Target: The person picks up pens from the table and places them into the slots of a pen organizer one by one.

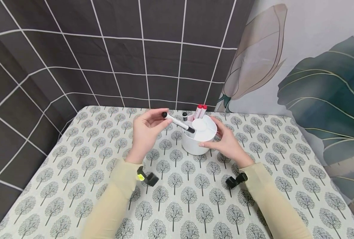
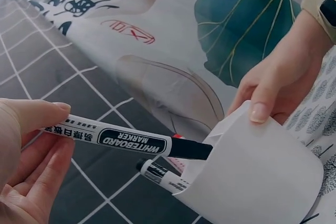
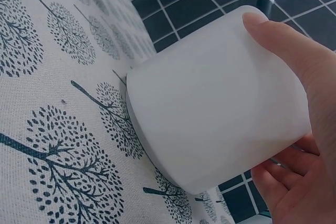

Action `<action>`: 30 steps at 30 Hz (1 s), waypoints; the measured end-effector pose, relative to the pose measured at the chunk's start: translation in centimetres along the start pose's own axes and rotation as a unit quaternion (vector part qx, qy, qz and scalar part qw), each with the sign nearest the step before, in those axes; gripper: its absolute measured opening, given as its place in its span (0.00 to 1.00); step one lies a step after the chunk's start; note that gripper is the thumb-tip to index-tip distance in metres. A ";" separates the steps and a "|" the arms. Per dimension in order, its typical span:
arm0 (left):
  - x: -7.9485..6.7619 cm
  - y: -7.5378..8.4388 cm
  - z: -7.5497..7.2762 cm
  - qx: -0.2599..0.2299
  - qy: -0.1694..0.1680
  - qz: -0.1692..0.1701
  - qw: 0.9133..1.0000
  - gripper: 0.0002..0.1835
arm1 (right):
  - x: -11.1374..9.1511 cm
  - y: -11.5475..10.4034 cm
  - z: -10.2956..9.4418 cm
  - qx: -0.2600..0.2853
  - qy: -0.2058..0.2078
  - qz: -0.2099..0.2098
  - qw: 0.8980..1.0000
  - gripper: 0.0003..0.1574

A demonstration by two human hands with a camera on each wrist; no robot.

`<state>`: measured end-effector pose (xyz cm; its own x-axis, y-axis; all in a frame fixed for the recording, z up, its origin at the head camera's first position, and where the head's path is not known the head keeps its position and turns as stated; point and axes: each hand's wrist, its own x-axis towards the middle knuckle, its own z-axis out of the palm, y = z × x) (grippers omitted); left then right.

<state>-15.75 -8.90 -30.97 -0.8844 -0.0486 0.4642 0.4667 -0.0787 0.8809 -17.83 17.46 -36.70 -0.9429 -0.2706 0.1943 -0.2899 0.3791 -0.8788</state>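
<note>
Between thumb and fingers, my left hand (image 1: 148, 129) pinches a whiteboard marker (image 1: 178, 122) with a white barrel and black ends. Its black cap end (image 2: 191, 149) dips at the rim of a round white pen holder (image 1: 197, 146), which has inner compartments. My right hand (image 1: 226, 141) grips the holder's right side, thumb on the near wall and fingers behind, as the right wrist view shows. Two red-capped markers (image 1: 200, 111) stand at the holder's back. A black-topped marker (image 1: 185, 116) stands in its left part.
The holder rests on a table covered by a tree-print cloth (image 1: 174, 199). A dark grid-patterned curtain (image 1: 120, 56) hangs behind and to the left. At the right is a leaf-print curtain (image 1: 314, 109). Each wrist carries a small black camera (image 1: 150, 179).
</note>
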 end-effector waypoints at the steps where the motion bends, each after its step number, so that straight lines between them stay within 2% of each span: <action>1: 0.0 -0.1 0.1 0.002 -0.002 -0.003 1.000 0.18 | 0.0 0.0 0.0 0.000 0.000 0.000 1.000 0.64; 19: -0.2 -1.1 1.2 0.018 -0.033 -0.046 0.998 0.18 | -0.1 -0.3 0.0 -0.007 0.001 0.006 1.000 0.64; 26: -0.1 -1.9 1.5 0.007 -0.039 -0.036 0.999 0.18 | 0.0 -0.3 0.0 -0.012 -0.001 0.009 1.000 0.64; 30: 0.0 -2.1 1.8 0.013 -0.055 -0.032 0.998 0.23 | 0.0 -0.3 0.0 -0.012 -0.001 0.008 1.000 0.64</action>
<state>-16.72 -6.94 -32.62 -0.9082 0.0645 0.4136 0.4109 -0.0514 0.9102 -17.77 17.33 -36.44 -0.9474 -0.2653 0.1789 -0.2778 0.4041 -0.8715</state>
